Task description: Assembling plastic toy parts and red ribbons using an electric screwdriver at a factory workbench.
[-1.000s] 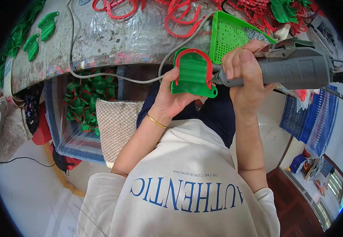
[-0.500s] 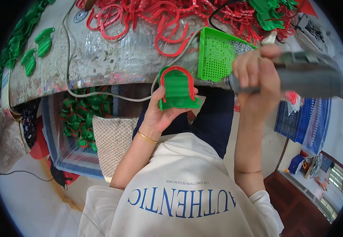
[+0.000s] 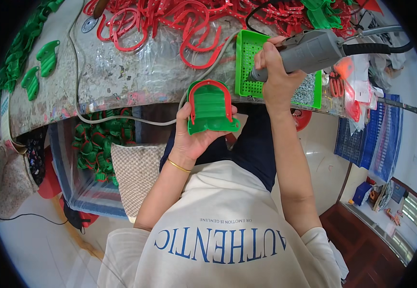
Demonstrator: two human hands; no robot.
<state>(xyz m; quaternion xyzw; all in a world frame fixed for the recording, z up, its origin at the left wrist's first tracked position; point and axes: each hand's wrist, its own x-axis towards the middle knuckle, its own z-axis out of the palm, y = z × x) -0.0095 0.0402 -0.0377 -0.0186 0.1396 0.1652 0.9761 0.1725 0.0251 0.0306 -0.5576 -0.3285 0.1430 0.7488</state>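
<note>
A green moulded plastic piece (image 3: pixel 209 109) with a red U-shaped plastic band (image 3: pixel 228 102) along its curved edge rests in my left hand (image 3: pixel 190 142), just off the table's front edge. The thumb is on its left side and the fingers are behind it. My right hand (image 3: pixel 279 79) wraps round a grey electric screwdriver (image 3: pixel 311 50), whose nose points down and left over a green perforated tray (image 3: pixel 239 57). Small metal screws (image 3: pixel 305 90) lie heaped in the tray's right part. My right hand and forearm cover part of the tray, and the screwdriver's tip is hidden.
Red bands (image 3: pixel 203 29) pile up at the table's back, with green pieces (image 3: pixel 50 57) at the left. A grey cable (image 3: pixel 122 116) droops along the front edge. Below left stands a blue-rimmed bin (image 3: pixel 69 192) of green and red assemblies, beside a woven cushion (image 3: pixel 134 173).
My right hand has swung the screwdriver leftward from the tray's right side to above the tray. My left hand keeps the green piece in nearly the same place, shifted slightly left.
</note>
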